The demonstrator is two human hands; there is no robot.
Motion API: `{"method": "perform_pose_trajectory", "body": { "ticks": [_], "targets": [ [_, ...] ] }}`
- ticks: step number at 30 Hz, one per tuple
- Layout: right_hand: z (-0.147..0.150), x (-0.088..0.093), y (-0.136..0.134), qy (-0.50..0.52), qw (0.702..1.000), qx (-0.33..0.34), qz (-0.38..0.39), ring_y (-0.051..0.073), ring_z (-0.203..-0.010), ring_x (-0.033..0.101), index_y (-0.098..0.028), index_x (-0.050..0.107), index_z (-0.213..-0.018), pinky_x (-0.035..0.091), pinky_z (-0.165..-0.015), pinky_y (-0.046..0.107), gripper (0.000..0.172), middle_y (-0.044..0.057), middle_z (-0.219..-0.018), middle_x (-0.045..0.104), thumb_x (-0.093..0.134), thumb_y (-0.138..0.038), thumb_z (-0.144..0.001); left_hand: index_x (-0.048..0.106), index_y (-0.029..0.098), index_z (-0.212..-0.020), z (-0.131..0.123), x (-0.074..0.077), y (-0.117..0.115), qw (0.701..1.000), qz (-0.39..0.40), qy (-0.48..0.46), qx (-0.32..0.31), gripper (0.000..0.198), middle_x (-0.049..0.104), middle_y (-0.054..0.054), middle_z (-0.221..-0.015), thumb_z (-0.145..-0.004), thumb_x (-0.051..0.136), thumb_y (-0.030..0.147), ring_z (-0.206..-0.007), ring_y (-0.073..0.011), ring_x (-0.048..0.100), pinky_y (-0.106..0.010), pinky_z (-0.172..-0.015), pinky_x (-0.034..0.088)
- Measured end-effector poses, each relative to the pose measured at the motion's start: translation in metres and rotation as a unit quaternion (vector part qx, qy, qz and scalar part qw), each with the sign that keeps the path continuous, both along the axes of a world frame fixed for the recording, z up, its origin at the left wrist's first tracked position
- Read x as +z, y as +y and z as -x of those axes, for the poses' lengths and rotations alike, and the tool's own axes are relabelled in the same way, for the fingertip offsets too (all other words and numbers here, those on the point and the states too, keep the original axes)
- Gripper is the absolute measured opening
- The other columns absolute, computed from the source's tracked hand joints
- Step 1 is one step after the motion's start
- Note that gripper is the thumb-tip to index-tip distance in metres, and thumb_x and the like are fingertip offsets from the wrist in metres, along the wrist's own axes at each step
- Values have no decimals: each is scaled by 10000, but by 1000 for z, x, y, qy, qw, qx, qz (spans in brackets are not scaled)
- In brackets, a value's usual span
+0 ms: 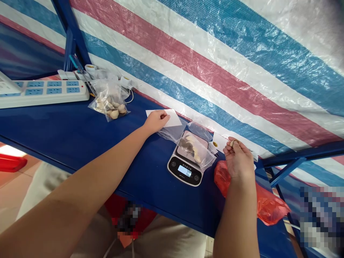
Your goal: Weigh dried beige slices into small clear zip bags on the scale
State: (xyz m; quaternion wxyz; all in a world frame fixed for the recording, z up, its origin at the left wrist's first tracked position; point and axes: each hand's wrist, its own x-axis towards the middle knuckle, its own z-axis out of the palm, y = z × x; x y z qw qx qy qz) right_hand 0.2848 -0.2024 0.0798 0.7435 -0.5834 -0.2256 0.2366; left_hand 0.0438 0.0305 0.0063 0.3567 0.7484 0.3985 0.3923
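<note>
My left hand (156, 121) rests with curled fingers on a white paper slip (173, 118) at the edge of a clear plastic bag (172, 132) on the blue table. My right hand (238, 156) is raised a little, pinching a small pale piece (232, 142) between its fingertips. Between the hands stands a small digital scale (186, 171) with a lit display. On its pan lies a clear bag (195, 150) holding pale and dark pieces.
A filled clear bag (109, 100) of pale pieces lies further left, next to a white power strip (43, 92) and plugs. A red plastic bag (264, 202) lies under my right wrist. A striped tarp (228, 57) forms the back wall.
</note>
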Motion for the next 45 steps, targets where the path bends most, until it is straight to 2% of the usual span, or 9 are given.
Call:
{"method": "perform_pose_trajectory", "body": {
  "ticks": [13,17,21,24,28,31,35,42,45],
  "targets": [
    [2,1,0,2,999,-43,22,94,-758,666,-176,758,-885,557,-649,158,538,57,-947,790,1028,-346,-452,535,205,-663,0,1,-1,1000,1,4,1,300,583,-3,-667,-875,582,411,-647,-156,499,-330,-655,373],
    [2,-2,-1,-61,996,-38,46,101,-774,665,-182,786,-880,539,-651,177,436,46,-975,784,998,-343,-535,529,206,-657,0,2,-1,1000,-4,4,0,300,577,-3,-665,-874,581,406,-645,-157,498,-332,-659,371],
    [1,-1,-1,-129,988,-14,79,92,-667,610,-179,791,-927,500,-595,211,405,28,-880,753,945,-442,-660,531,206,-659,0,2,-1,1000,-2,6,0,295,567,1,-658,-874,584,400,-642,-156,496,-331,-655,369],
    [3,4,-5,-155,983,8,102,83,-589,577,-191,722,-875,472,-552,216,428,10,-833,749,955,-466,-644,537,205,-659,0,3,-2,1000,5,6,3,294,564,1,-653,-875,586,399,-642,-157,494,-331,-653,365],
    [14,9,-34,-164,976,-4,140,155,-818,722,-199,659,-762,551,-694,230,412,50,-927,785,962,-448,-638,536,206,-661,0,3,-1,1000,9,3,3,293,569,0,-660,-873,591,401,-651,-159,499,-331,-651,358],
    [29,2,-67,-149,972,-28,180,228,-991,758,-203,720,-825,602,-816,286,385,82,-1032,799,952,-457,-654,535,209,-665,-1,2,1,1000,16,6,-1,298,579,-2,-663,-876,588,411,-656,-164,507,-330,-645,358],
    [50,-14,-91,-130,962,-34,237,257,-978,770,-192,776,-878,626,-849,321,429,103,-1037,805,957,-480,-615,536,210,-661,-2,1,1,1000,10,12,2,303,601,-9,-680,-881,579,413,-663,-167,516,-332,-649,363],
    [72,-32,-73,-119,971,-62,198,229,-874,769,-185,759,-894,627,-857,338,487,73,-918,801,977,-473,-566,546,213,-665,-2,0,1,1000,9,6,4,297,612,-16,-680,-878,581,418,-675,-177,532,-328,-648,379],
    [80,-39,-63,-122,977,-94,149,233,-899,767,-199,697,-803,623,-863,353,440,77,-974,804,974,-464,-586,558,213,-677,-2,-1,3,1000,11,8,7,293,620,-18,-689,-878,584,425,-682,-180,545,-328,-652,386]
  ]
}}
